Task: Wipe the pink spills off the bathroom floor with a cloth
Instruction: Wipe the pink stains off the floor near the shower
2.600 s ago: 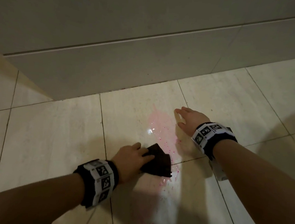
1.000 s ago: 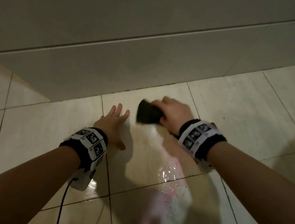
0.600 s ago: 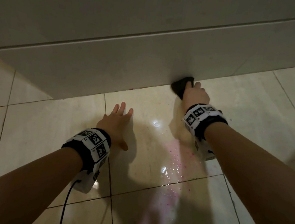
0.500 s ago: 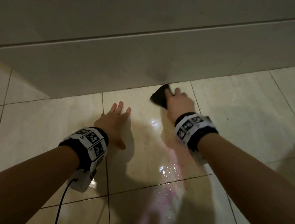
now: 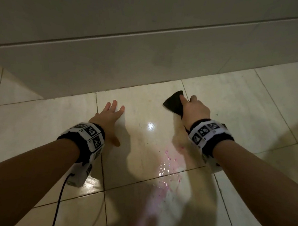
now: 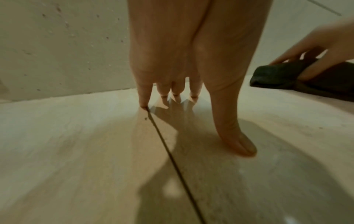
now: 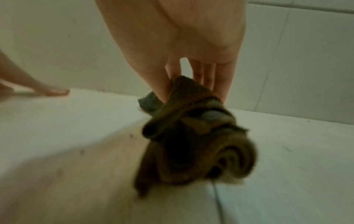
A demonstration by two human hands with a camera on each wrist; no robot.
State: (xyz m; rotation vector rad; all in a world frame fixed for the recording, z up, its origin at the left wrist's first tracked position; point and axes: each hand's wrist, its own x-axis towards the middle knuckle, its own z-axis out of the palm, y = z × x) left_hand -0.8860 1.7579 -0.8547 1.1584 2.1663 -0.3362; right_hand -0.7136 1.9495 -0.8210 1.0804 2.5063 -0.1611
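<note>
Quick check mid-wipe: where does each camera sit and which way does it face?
Head: worn high, looks down at beige tiled floor; both forearms, left hand, right hand.
Left wrist: faces along fingers braced on tile.
Right wrist: faces along fingers gripping the dark crumpled cloth.
Shared: all three show the cloth.

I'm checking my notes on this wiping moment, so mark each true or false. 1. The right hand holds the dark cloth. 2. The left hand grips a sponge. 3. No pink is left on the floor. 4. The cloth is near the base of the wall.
1. True: the right hand grips the dark cloth.
2. False: the left hand rests flat on the floor, holding nothing.
3. False: pink spill remains, nearer the person than the cloth.
4. True: the wall is just beyond it.
</note>
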